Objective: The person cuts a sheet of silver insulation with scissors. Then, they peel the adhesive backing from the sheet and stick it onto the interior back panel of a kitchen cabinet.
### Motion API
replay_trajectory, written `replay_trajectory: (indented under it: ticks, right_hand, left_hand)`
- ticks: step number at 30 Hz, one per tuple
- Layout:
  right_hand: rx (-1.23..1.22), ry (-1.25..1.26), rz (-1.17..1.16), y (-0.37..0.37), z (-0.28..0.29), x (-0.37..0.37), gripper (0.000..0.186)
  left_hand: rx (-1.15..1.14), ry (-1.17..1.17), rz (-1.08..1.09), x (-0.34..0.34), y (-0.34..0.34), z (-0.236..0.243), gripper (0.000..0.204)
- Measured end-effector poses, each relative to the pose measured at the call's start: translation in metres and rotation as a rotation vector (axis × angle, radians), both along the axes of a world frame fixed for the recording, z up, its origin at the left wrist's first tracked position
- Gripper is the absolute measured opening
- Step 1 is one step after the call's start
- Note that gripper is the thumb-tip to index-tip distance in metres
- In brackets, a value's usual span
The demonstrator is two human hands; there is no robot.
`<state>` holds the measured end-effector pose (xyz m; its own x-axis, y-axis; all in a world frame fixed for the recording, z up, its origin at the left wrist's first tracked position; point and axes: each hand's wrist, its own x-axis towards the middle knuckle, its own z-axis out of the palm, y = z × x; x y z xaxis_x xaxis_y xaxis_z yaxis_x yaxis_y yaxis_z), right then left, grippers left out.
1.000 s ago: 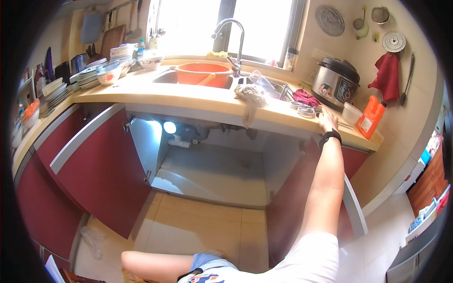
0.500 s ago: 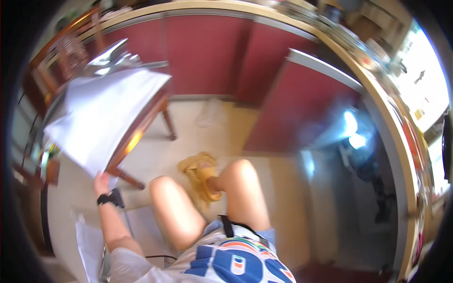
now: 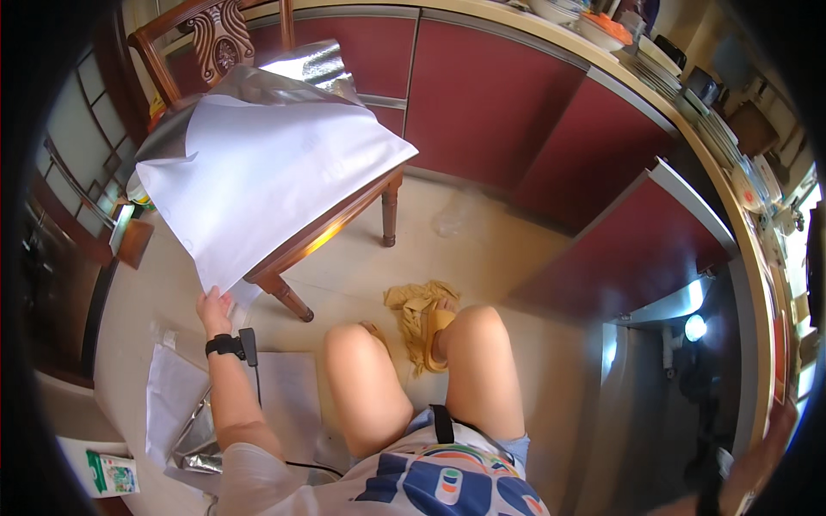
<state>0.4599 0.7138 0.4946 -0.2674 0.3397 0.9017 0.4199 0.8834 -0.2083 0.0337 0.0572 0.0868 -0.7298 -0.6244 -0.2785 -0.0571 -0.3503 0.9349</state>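
A large white sheet with a silver foil back (image 3: 267, 163) lies draped over the seat of a carved wooden chair (image 3: 323, 230). My left hand (image 3: 213, 311) pinches the sheet's near corner, beside the chair's front leg. Around that wrist is a black band with a cable. At the right rim, my right hand (image 3: 761, 451) is dim and smeared beside the counter's edge, so its fingers cannot be made out. Near the back of the chair seat, part of the foil side is turned up.
Right of my knees, a dark red cabinet door (image 3: 637, 245) stands open beside a lit, dark interior with pipes. Dishes (image 3: 602, 33) line the curved counter (image 3: 701, 129). A crumpled yellow-brown cloth (image 3: 417, 301) lies by my sandalled foot. More white-and-silver sheeting (image 3: 288, 387) lies at lower left.
The view has swung left, so the chair and sheet appear farther right. My left hand stays at the sheet's corner. My right hand has come into view at the right rim.
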Motion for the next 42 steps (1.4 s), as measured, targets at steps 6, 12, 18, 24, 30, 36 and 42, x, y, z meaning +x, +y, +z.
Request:
replay_trajectory:
  ticks: [6, 12, 18, 24, 30, 36, 42]
  right_hand:
    - [-1.447, -0.003, 1.045, -0.047, -0.17, -0.276, 0.004]
    - [-1.81, -0.039, 1.575, -0.035, -0.261, -0.384, 0.013]
    - [-1.974, -0.424, 1.598, -0.05, -0.285, -0.457, 0.041]
    - [-1.579, -0.636, 1.354, -0.039, -0.315, -0.516, 0.03]
    - [-1.235, -0.508, 1.275, -0.003, -0.355, -0.57, 0.023]
    - [-1.432, -0.516, 1.369, 0.005, -0.368, -0.622, 0.017]
    - [-1.204, -0.813, 1.393, 0.018, -0.359, -0.641, 0.018]
  left_hand:
    - [-0.302, -0.074, 0.098, 0.017, -0.047, -0.001, 0.042]
    - [-1.062, 0.11, 0.116, -0.007, 0.009, 0.059, 0.038]
    - [-1.07, 0.325, -0.534, -0.082, 0.184, 0.144, 0.018]
    - [-1.459, 0.206, -0.755, -0.176, 0.284, 0.111, 0.028]
    - [-1.703, -0.15, -0.877, -0.212, 0.314, 0.089, 0.05]
    - [-1.763, -0.159, -0.857, -0.214, 0.308, 0.071, 0.05]
    - [-1.495, -0.01, -1.071, -0.236, 0.281, 0.083, 0.049]
